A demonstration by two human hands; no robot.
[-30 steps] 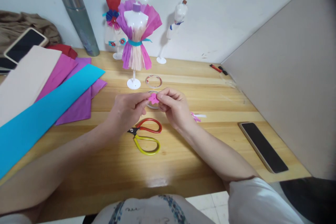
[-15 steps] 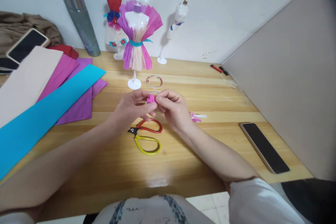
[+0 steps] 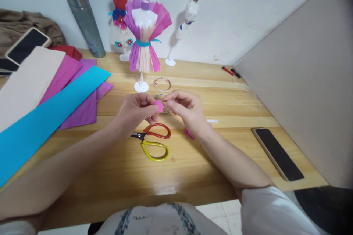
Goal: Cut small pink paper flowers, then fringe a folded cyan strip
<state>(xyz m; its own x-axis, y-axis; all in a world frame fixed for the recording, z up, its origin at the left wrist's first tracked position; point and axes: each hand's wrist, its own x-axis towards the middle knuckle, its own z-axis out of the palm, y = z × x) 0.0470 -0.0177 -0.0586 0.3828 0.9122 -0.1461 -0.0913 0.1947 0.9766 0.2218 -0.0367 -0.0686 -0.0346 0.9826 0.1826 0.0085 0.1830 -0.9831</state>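
Note:
My left hand [image 3: 138, 112] pinches a small pink paper piece [image 3: 159, 106] with a scalloped, flower-like edge between thumb and fingers. My right hand [image 3: 186, 110] is closed just to its right, thumb and forefinger together at the paper's edge. Whether those fingertips hold anything is too small to make out. Below the hands lie scissors [image 3: 153, 141] with one red and one yellow handle, their blades partly behind my left hand. Under the fingers a roll of tape [image 3: 165, 111] is partly hidden. A pink scrap [image 3: 189, 133] lies beside my right wrist.
A dress-form doll [image 3: 143, 44] in pink and purple paper stands ahead, other forms behind it. Blue paper [image 3: 55, 115] and more coloured sheets cover the left. A flask [image 3: 85, 18] stands at the wall; a phone [image 3: 278, 154] lies right. Another ring [image 3: 162, 84] lies ahead.
My right fingertips have shifted slightly right, off the face of the pink paper, which now shows more openly in my left hand. A pink scrap by my right wrist has come into view.

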